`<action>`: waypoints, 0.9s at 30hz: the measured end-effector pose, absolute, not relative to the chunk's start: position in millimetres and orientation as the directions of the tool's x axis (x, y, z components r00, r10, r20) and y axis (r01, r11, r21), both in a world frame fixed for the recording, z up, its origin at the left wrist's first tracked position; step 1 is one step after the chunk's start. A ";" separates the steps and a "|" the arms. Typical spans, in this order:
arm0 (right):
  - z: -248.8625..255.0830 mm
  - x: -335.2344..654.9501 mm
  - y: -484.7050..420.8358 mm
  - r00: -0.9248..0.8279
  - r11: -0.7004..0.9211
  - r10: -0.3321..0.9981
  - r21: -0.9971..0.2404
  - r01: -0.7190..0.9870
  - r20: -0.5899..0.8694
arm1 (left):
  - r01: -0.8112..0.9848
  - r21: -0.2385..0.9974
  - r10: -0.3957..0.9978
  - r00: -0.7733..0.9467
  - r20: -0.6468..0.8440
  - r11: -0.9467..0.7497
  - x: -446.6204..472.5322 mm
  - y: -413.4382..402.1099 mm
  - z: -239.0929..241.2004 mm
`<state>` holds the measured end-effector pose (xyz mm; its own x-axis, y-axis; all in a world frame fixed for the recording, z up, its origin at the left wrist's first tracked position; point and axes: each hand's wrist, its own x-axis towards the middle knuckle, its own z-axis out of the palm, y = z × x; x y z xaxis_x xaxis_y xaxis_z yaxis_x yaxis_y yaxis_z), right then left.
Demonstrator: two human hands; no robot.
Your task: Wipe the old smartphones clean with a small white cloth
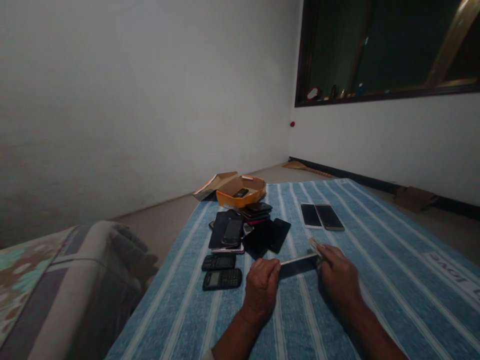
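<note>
My left hand (261, 282) is closed around one end of a smartphone (299, 262), held edge-on above the striped cloth. A crumpled pale wipe (315, 246), perhaps tissue or cloth, is pinched in my right hand (339, 274) against the phone's other end. Two keypad phones (222, 279) lie just left of my left hand. Beyond them is a heap of dark phones (229, 231), some stacked on others. A white-framed smartphone (311, 215) and a gold-edged smartphone (329, 217) lie side by side past my right hand.
An open orange cardboard box (237, 201) with a phone inside stands behind the heap. The blue striped cloth (180, 320) covers the surface under everything. At left is a draped bed or seat (86, 280). Walls and a dark window (393, 45) lie beyond.
</note>
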<state>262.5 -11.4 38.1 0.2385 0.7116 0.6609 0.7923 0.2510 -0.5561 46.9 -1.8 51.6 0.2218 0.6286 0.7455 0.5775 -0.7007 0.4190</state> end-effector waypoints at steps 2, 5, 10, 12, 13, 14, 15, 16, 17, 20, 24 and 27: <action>41.8 264.6 -11.0 0.305 0.241 0.737 -0.657 0.715 0.603 | 0.578 0.424 0.638 0.231 0.735 -0.698 46.5 -2.6 52.7; 46.9 266.6 -11.0 0.376 0.228 0.765 -0.766 0.601 0.522 | 0.574 0.429 0.640 0.232 0.732 -0.698 46.6 -3.3 54.3; 42.9 272.3 -9.2 0.432 0.208 0.780 -0.839 0.502 0.452 | 0.576 0.417 0.626 0.222 0.748 -0.703 47.5 -2.5 52.8; 38.0 276.1 -7.8 0.431 0.165 0.803 -0.848 0.504 0.412 | 0.573 0.418 0.624 0.220 0.750 -0.705 47.4 -2.2 51.5; 35.9 277.6 -7.1 0.426 0.148 0.808 -0.840 0.522 0.407 | 0.571 0.419 0.623 0.219 0.751 -0.706 47.3 -2.1 51.1; 34.5 278.6 -6.7 0.420 0.142 0.804 -0.822 0.551 0.420 | 0.569 0.421 0.624 0.219 0.750 -0.706 47.1 -2.1 50.7; 33.8 278.8 -6.5 0.410 0.151 0.791 -0.793 0.590 0.455 | 0.568 0.424 0.626 0.219 0.748 -0.706 47.1 -2.0 50.5; 33.8 278.0 -6.7 0.394 0.173 0.766 -0.753 0.635 0.508 | 0.567 0.428 0.630 0.219 0.745 -0.704 47.0 -2.0 50.4; 34.5 276.1 -7.2 0.368 0.205 0.732 -0.700 0.684 0.574 | 0.566 0.432 0.633 0.218 0.743 -0.702 47.0 -2.0 50.4; 37.1 263.6 -10.9 0.188 0.326 0.636 -0.482 0.814 0.749 | 0.564 0.433 0.633 0.219 0.743 -0.703 47.3 -2.1 51.1; 35.2 235.2 -19.1 -0.077 0.463 0.550 -0.226 0.857 0.832 | 0.559 0.440 0.640 0.226 0.735 -0.703 47.7 -3.7 53.3; 31.6 216.5 -24.1 -0.179 0.523 0.501 -0.132 0.842 0.847 | 0.555 0.455 0.655 0.230 0.720 -0.696 47.8 -5.2 54.9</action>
